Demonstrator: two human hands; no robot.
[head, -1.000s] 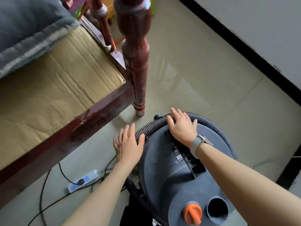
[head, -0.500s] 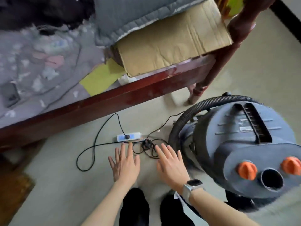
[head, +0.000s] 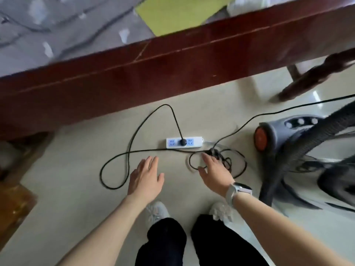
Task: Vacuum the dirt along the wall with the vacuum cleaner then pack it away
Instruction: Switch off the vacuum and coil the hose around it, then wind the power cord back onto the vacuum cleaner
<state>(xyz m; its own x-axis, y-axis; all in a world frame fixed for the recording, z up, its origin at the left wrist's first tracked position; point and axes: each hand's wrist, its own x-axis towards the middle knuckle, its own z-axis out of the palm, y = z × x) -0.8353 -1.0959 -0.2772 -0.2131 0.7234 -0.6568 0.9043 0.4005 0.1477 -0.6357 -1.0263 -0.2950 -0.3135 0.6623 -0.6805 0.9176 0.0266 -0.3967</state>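
Hands (head: 146, 177) over tangled cord (head: 217, 156)

The floor (head: 76, 189) is looking like glossy smooth tile, the bed frame (head: 134, 73) polished dark wood, the power strip (head: 196, 142) white plastic.

**Colours around the power strip**

The strip (head: 184, 142) is white with pale blue socket panels, and a black plug (head: 182, 142) sits in its middle socket. A black cord (head: 132, 135) loops over the beige floor (head: 76, 169) left of the strip and tangles just right of it. Right of the strip, the vacuum (head: 284, 135) is dark grey with an orange wheel (head: 259, 138) and a black ribbed hose (head: 307, 146). Beyond the strip runs a dark red-brown bed rail (head: 134, 73), with a grey sheet (head: 57, 31) patterned in pale flecks and a yellow-green sheet (head: 172, 14) above it. Near the strip, the right wrist wears a watch (head: 238, 190) with a pale grey band; the trousers (head: 165, 244) are black and the shoes (head: 156, 210) light grey.
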